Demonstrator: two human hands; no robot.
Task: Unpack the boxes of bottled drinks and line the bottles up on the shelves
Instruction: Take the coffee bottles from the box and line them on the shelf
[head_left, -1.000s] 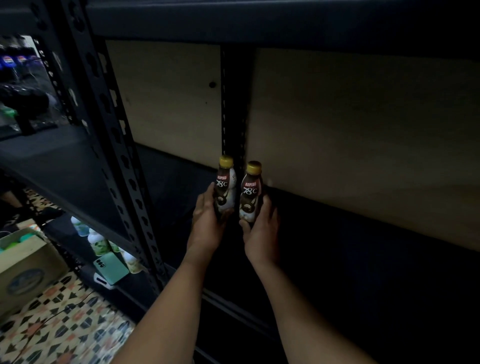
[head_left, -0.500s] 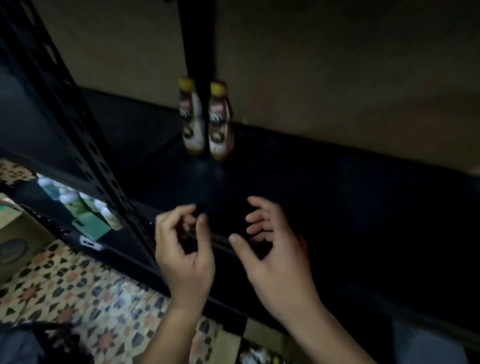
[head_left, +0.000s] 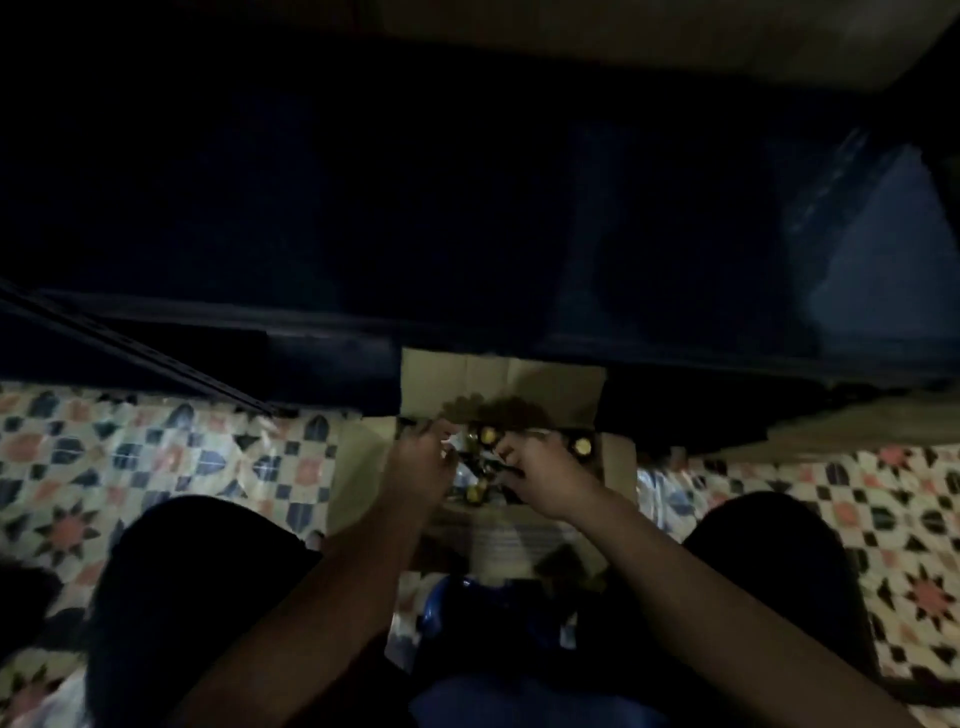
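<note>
I look straight down and I see both hands inside an open cardboard box (head_left: 524, 387) that stands on the patterned floor (head_left: 156, 462) between the person's two knees, just in front of the dark shelf (head_left: 363, 208). The far flap of the box stands up against the edge of the shelf, and the side flaps are spread out to the left and to the right. The left hand (head_left: 418, 467) is at the left side of the opening, with its back toward me and its fingers bent down into the box; I cannot tell if these fingers hold something, because the picture is dark and blurred there. The right hand (head_left: 545, 475) is at the right side, also with its fingers curled down among the contents, and here too I cannot tell if they grip a bottle. Between and around the hands I see the yellow caps of the bottles (head_left: 488, 435) that stand in the box, one more cap (head_left: 583, 446) just beside the right hand and another one (head_left: 477, 492) lower, between the two wrists. The part of the shelf that I see is only a dark surface, and above it at the top there is a pale back board (head_left: 675, 31). Something blue (head_left: 467, 608) lies on the floor close to the person's body, under the forearms
</note>
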